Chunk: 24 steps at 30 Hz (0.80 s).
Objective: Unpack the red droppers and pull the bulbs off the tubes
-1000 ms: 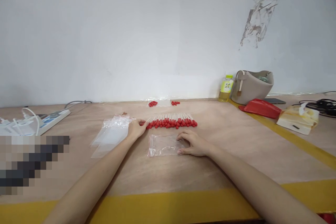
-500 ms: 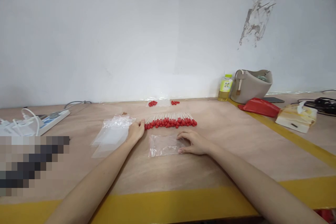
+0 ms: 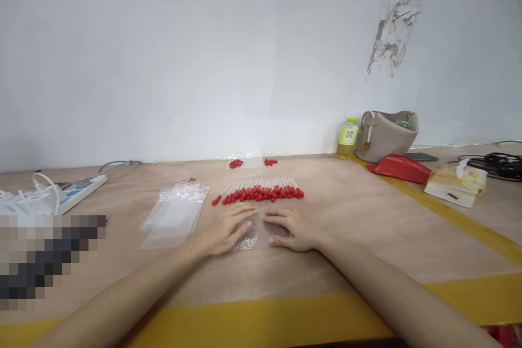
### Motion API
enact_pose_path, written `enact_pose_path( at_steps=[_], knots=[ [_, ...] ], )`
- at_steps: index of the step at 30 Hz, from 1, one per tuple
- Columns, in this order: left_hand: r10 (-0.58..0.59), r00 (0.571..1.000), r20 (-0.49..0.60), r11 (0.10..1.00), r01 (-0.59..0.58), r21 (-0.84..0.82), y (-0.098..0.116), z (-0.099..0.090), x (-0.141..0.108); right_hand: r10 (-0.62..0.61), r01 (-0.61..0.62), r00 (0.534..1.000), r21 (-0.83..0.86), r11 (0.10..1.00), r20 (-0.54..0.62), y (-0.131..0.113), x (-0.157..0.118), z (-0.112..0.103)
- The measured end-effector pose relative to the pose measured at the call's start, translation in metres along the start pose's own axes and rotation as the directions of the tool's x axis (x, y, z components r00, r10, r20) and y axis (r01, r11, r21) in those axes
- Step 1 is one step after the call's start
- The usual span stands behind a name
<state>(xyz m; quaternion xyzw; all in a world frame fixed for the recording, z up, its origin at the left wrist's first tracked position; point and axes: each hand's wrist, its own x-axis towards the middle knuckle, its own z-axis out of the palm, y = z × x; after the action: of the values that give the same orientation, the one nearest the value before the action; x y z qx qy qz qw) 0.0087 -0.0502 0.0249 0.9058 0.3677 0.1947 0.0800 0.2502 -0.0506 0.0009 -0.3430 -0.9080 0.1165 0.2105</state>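
A small clear zip bag [image 3: 247, 243] lies flat on the table, mostly covered by my hands. My left hand [image 3: 230, 230] rests over its left part, fingers stretched out and thumb apart. On its right side, my right hand [image 3: 294, 229] is also spread, fingertips pointing left at the bag; neither hand grips anything visible. Just beyond them lies a row of thin pale sticks with red heads [image 3: 261, 193], heads towards me. One red-headed stick [image 3: 216, 200] sits slightly apart at the row's left end.
Left of my hands is a stack of clear zip bags [image 3: 175, 215]. Small red pieces [image 3: 235, 163] lie by the wall. A power strip [image 3: 84, 193] is at far left. To the right stand a drink bottle [image 3: 347, 139], a grey bag [image 3: 385, 135] and a tissue pack [image 3: 457, 182].
My left hand has left the row's left end and come right and nearer, over the zip bag. The leftmost stick now lies separated. My right hand has shifted slightly left and nearer.
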Motion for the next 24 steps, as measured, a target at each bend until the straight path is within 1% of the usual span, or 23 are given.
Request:
enact_pose_path(
  at_steps=[1,3,4,5,6,7,8,9,10,11,12,13,14,15,16,18,20,21,22,24],
  knots=[
    [0.023,0.995,0.095,1.0,-0.024,0.008,0.002,0.001,-0.004,0.011,-0.011,0.999,-0.016,1.0,0.042,-0.001,0.0,0.0],
    [0.022,0.967,0.253,0.999,-0.032,0.035,0.001,0.003,-0.012,0.029,-0.025,0.994,-0.035,0.999,0.105,-0.001,-0.001,0.0],
    [0.012,0.952,0.306,0.999,-0.027,0.045,-0.001,0.004,-0.014,0.037,-0.033,0.992,-0.038,0.999,0.122,-0.001,-0.001,-0.001],
    [-0.003,0.944,0.33,0.999,-0.014,0.047,-0.003,0.005,-0.017,0.043,-0.038,0.99,-0.038,0.999,0.135,-0.001,-0.001,-0.002],
    [-0.029,0.95,0.311,0.999,0.018,0.041,-0.004,0.005,-0.019,0.049,-0.044,0.989,-0.039,0.998,0.142,-0.001,-0.001,-0.002],
    [-0.074,0.966,0.247,0.997,0.069,0.026,-0.006,0.006,-0.021,0.058,-0.052,0.988,-0.043,0.998,0.141,-0.002,-0.001,-0.003],
    [-0.139,0.98,0.145,0.99,0.141,-0.004,-0.006,0.008,-0.022,0.069,-0.062,0.988,-0.051,0.997,0.135,-0.002,-0.001,-0.003],
    [-0.222,0.975,0.025,0.973,0.223,-0.052,-0.007,0.009,-0.023,0.083,-0.076,0.989,-0.061,0.995,0.121,-0.003,-0.001,-0.003],
    [-0.311,0.946,-0.088,0.946,0.3,-0.12,-0.007,0.012,-0.024,0.099,-0.092,0.99,-0.073,0.993,0.099,-0.004,-0.001,-0.002],
    [-0.397,0.901,-0.175,0.91,0.362,-0.202,-0.007,0.014,-0.024,0.118,-0.112,0.991,-0.083,0.99,0.07,-0.005,-0.001,-0.001],
    [-0.475,0.85,-0.227,0.867,0.408,-0.287,-0.007,0.017,-0.023,0.136,-0.132,0.99,-0.091,0.987,0.038,-0.007,0.0,0.0],
    [-0.537,0.808,-0.241,0.822,0.437,-0.366,-0.008,0.02,-0.022,0.151,-0.15,0.989,-0.096,0.984,0.006,-0.009,0.0,0.001],
    [-0.583,0.78,-0.228,0.778,0.455,-0.433,-0.008,0.022,-0.021,0.161,-0.163,0.987,-0.098,0.982,-0.022,-0.011,0.001,0.003],
    [-0.608,0.769,-0.195,0.742,0.464,-0.484,-0.008,0.023,-0.02,0.17,-0.173,0.984,-0.098,0.98,-0.045,-0.013,0.001,0.004],
    [-0.616,0.774,-0.149,0.714,0.468,-0.521,-0.008,0.024,-0.019,0.173,-0.178,0.983,-0.096,0.979,-0.061,-0.015,0.002,0.005],
    [-0.572,0.819,-0.042,0.693,0.455,-0.56,-0.009,0.022,-0.018,0.16,-0.166,0.985,-0.085,0.982,-0.069,-0.018,0.002,0.006],
    [-0.512,0.859,0.015,0.701,0.427,-0.572,-0.014,0.013,-0.018,0.136,-0.14,0.989,-0.072,0.988,-0.06,-0.02,0.002,0.006],
    [-0.499,0.866,0.013,0.711,0.418,-0.566,-0.018,0.005,-0.019,0.123,-0.126,0.991,-0.066,0.99,-0.052,-0.02,0.001,0.005],
    [-0.502,0.865,-0.002,0.724,0.419,-0.548,-0.025,-0.006,-0.02,0.112,-0.115,0.993,-0.064,0.991,-0.044,-0.019,0.001,0.005],
    [-0.534,0.843,-0.058,0.761,0.45,-0.468,-0.043,-0.032,-0.022,0.108,-0.11,0.994,-0.067,0.992,-0.035,-0.018,0.001,0.004]
  ],
)
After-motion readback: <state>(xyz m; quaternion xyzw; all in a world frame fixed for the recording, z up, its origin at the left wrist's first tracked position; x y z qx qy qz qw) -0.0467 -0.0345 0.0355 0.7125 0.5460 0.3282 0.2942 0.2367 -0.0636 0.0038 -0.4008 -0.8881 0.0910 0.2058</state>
